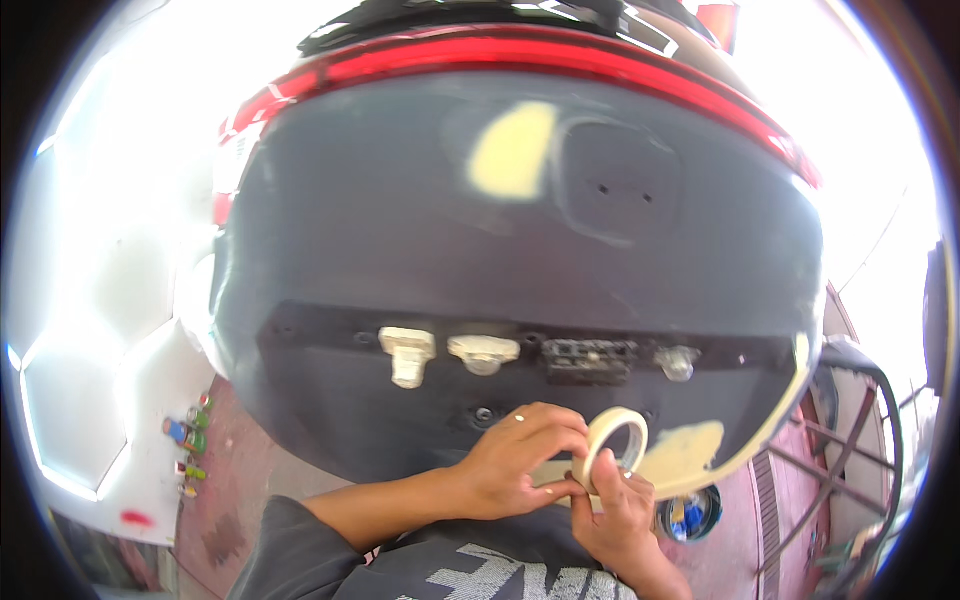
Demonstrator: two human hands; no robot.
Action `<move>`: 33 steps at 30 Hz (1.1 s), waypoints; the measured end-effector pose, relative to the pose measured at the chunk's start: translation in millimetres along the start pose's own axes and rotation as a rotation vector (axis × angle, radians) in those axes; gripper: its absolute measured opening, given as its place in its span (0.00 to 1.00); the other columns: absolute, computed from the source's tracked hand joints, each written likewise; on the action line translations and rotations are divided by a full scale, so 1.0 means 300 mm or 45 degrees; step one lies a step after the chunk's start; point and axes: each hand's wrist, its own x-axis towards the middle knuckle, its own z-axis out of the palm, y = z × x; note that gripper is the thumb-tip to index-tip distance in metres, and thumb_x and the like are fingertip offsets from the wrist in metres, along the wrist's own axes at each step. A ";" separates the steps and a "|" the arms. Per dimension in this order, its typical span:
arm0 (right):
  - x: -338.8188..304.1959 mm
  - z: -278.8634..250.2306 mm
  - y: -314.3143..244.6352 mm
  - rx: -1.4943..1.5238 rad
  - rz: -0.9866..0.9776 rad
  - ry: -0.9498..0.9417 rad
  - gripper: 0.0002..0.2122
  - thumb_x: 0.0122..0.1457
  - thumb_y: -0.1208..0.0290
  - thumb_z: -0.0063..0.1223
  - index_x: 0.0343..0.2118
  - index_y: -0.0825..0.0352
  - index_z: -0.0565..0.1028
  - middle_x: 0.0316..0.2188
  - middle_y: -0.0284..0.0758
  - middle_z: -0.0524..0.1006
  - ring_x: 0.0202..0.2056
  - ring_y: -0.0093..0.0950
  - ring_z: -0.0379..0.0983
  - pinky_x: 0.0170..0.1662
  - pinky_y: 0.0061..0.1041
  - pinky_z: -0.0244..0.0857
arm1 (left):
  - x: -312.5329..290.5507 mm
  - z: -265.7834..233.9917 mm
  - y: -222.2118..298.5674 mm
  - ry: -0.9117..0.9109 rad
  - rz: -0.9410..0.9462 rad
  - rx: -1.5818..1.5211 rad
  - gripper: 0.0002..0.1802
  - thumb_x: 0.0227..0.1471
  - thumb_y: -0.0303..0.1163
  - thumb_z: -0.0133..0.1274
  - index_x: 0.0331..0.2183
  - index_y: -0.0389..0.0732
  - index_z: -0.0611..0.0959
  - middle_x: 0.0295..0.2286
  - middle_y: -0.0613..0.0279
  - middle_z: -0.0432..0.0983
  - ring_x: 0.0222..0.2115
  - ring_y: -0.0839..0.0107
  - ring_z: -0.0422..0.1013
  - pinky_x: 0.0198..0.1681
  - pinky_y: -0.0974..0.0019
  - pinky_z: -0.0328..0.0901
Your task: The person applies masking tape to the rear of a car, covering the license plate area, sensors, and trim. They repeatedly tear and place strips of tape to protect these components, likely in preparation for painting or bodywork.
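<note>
A roll of cream masking tape [591,461] stands on edge between my hands, just in front of the lower part of a grey car tailgate [400,210]. My right hand [622,520] grips the roll from below, with its thumb against the ring. From the left, my left hand [520,462] bends its fingers onto the roll's near-left side, its thumb close to the right fingertips. Whether a loose end of tape is between them is too small to see. Above the hands, two fittings on the tailgate, a left one [408,355] and a middle one [484,353], are covered in cream tape.
A dark rectangular socket [590,360] and a small lamp fitting [677,363] sit further right on the tailgate. A red light bar [480,48] crosses its top. Several cans [190,440] stand at the left; a bucket [690,514] and a metal stand [835,460] are at the right.
</note>
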 end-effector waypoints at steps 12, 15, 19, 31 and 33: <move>0.010 -0.066 -0.057 -0.127 0.761 -0.496 0.31 0.71 0.56 0.66 0.72 0.64 0.71 0.41 0.61 0.85 0.39 0.65 0.84 0.41 0.56 0.78 | 0.036 -0.029 -0.007 0.099 0.307 0.341 0.11 0.58 0.31 0.69 0.43 0.41 0.90 0.46 0.64 0.88 0.47 0.59 0.85 0.49 0.56 0.79; 0.044 -0.075 -0.061 0.022 0.835 -0.549 0.31 0.71 0.59 0.65 0.73 0.63 0.70 0.45 0.60 0.86 0.43 0.61 0.85 0.44 0.53 0.79 | 0.034 -0.010 0.003 0.202 0.363 0.422 0.13 0.57 0.30 0.69 0.43 0.39 0.87 0.42 0.61 0.86 0.39 0.58 0.84 0.45 0.55 0.78; 0.001 -0.096 -0.041 -0.057 0.609 -0.419 0.31 0.69 0.62 0.67 0.73 0.60 0.71 0.59 0.58 0.81 0.56 0.53 0.82 0.57 0.49 0.75 | 0.028 -0.009 0.015 0.156 0.160 0.326 0.12 0.63 0.33 0.67 0.44 0.38 0.84 0.43 0.57 0.80 0.38 0.56 0.79 0.43 0.54 0.75; 0.146 -0.315 0.080 -0.365 -0.161 0.041 0.29 0.67 0.76 0.64 0.69 0.81 0.71 0.23 0.36 0.80 0.19 0.33 0.72 0.29 0.34 0.64 | 0.093 -0.142 0.140 -0.050 -0.353 -0.282 0.10 0.63 0.35 0.73 0.36 0.43 0.87 0.42 0.62 0.87 0.47 0.66 0.81 0.53 0.59 0.74; 0.201 -0.291 0.078 -0.426 -0.188 0.144 0.21 0.71 0.70 0.62 0.61 0.80 0.78 0.19 0.33 0.77 0.17 0.29 0.68 0.27 0.31 0.58 | 0.095 -0.155 0.150 0.029 -0.325 -0.157 0.10 0.63 0.32 0.73 0.36 0.42 0.86 0.39 0.61 0.89 0.43 0.66 0.83 0.50 0.60 0.75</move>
